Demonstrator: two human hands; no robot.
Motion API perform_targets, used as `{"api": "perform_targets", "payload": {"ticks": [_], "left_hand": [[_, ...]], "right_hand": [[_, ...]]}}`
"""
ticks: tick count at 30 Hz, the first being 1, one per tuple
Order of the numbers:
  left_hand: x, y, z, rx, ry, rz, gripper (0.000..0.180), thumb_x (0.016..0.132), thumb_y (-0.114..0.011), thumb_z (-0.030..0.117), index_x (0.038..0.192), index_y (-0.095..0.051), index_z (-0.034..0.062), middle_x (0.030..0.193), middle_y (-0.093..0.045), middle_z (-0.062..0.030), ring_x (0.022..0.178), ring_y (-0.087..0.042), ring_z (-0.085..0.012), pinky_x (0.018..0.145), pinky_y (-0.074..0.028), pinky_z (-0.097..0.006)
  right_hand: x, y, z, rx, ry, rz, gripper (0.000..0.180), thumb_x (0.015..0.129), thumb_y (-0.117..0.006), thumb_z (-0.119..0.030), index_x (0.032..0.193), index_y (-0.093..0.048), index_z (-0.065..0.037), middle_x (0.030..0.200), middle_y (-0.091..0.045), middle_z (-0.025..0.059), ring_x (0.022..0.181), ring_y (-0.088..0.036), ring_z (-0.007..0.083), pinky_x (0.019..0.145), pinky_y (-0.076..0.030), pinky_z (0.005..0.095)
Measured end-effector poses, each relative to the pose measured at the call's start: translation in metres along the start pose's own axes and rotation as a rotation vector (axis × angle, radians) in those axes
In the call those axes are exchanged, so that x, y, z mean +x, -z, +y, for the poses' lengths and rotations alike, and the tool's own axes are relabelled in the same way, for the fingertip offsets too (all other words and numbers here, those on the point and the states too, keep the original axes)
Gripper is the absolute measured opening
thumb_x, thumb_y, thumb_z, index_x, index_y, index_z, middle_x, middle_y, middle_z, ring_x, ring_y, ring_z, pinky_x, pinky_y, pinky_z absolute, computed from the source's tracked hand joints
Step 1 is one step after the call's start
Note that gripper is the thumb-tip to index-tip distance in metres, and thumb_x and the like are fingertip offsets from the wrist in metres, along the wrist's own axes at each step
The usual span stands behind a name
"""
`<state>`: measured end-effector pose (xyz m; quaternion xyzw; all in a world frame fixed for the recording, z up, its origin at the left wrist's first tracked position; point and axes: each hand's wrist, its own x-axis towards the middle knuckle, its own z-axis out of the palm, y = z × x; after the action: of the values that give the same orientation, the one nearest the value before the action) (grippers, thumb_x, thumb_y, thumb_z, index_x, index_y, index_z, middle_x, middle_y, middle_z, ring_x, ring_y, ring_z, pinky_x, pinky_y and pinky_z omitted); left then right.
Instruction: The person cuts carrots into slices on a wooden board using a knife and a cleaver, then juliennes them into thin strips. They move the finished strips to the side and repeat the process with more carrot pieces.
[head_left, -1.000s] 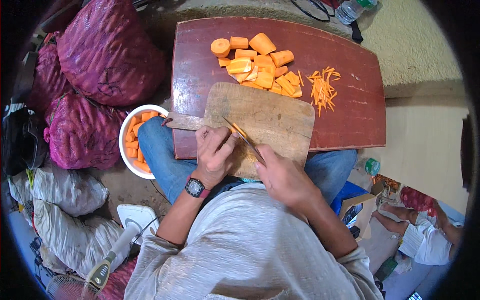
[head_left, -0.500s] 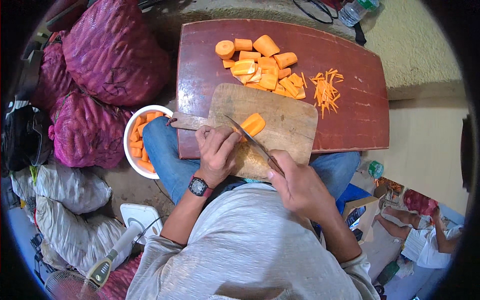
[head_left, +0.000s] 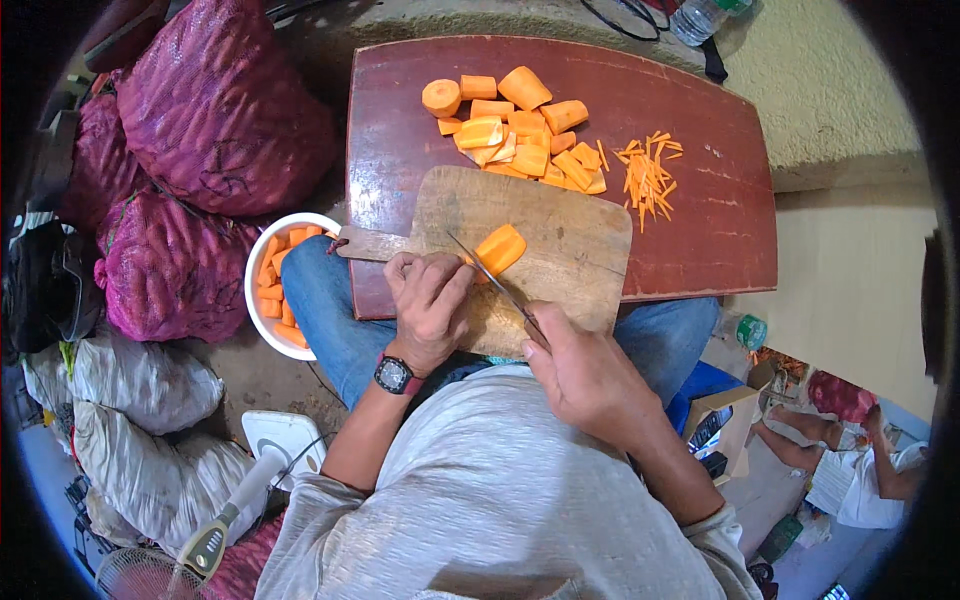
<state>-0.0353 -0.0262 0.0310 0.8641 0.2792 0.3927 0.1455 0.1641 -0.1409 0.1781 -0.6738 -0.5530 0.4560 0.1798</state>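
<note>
My right hand point(head_left: 590, 370) is closed round the handle of a knife point(head_left: 497, 284). Its thin blade slants across a peeled carrot piece point(head_left: 500, 249) on the wooden cutting board point(head_left: 585, 250). With curled fingers, my left hand point(head_left: 430, 305) presses on the carrot's near-left end, right beside the blade. My fingers hide that end. Beyond the board, a heap of peeled carrot chunks and slabs point(head_left: 530, 150) lies on the red-brown table point(head_left: 690, 240). Thin carrot sticks point(head_left: 650, 180) form a small pile to the right of the heap.
A white tub point(head_left: 254, 300) of carrot pieces stands left of my knee. Pink mesh sacks point(head_left: 225, 110), white sacks point(head_left: 150, 390) and a fan point(head_left: 205, 550) fill the left side. An open cardboard box point(head_left: 735, 420) sits at right, near another person point(head_left: 860, 480).
My right hand and the knife have shifted slightly left, the blade now closer to my left fingers. The whole view has moved a little. The left hand keeps its hold on the carrot.
</note>
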Motion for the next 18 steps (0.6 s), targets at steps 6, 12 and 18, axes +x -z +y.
{"api": "perform_targets", "payload": {"ticks": [6, 12, 18], "left_hand": [[-0.004, 0.001, 0.001, -0.007, 0.035, 0.017, 0.042, 0.074, -0.077, -0.003, 0.115, -0.075, 0.0031, 0.11, -0.072, -0.0104, 0.104, -0.072, -0.0304, 0.098, -0.044, -0.052], [-0.006, -0.006, -0.003, -0.018, 0.041, 0.084, 0.041, 0.074, -0.073, -0.009, 0.113, -0.075, 0.0031, 0.109, -0.071, -0.0106, 0.104, -0.072, -0.0301, 0.098, -0.044, -0.051], [-0.007, -0.006, -0.004, -0.019, 0.072, 0.061, 0.04, 0.074, -0.074, -0.008, 0.112, -0.075, 0.004, 0.109, -0.071, -0.011, 0.102, -0.071, -0.0301, 0.098, -0.043, -0.049]], "right_hand": [[0.007, -0.014, 0.013, 0.043, -0.081, -0.042, 0.031, 0.112, -0.059, -0.02, 0.134, -0.05, -0.001, 0.111, -0.073, 0.0342, 0.104, -0.07, 0.0568, 0.089, -0.055, 0.0638], [0.019, -0.024, 0.022, -0.05, -0.204, -0.12, 0.031, 0.112, -0.061, -0.02, 0.135, -0.05, -0.002, 0.106, -0.072, 0.0379, 0.102, -0.07, 0.0593, 0.084, -0.053, 0.0668], [0.009, -0.006, 0.02, 0.106, -0.014, -0.02, 0.03, 0.111, -0.06, -0.021, 0.13, -0.053, 0.001, 0.105, -0.073, 0.0338, 0.104, -0.071, 0.0566, 0.085, -0.055, 0.0612]]}}
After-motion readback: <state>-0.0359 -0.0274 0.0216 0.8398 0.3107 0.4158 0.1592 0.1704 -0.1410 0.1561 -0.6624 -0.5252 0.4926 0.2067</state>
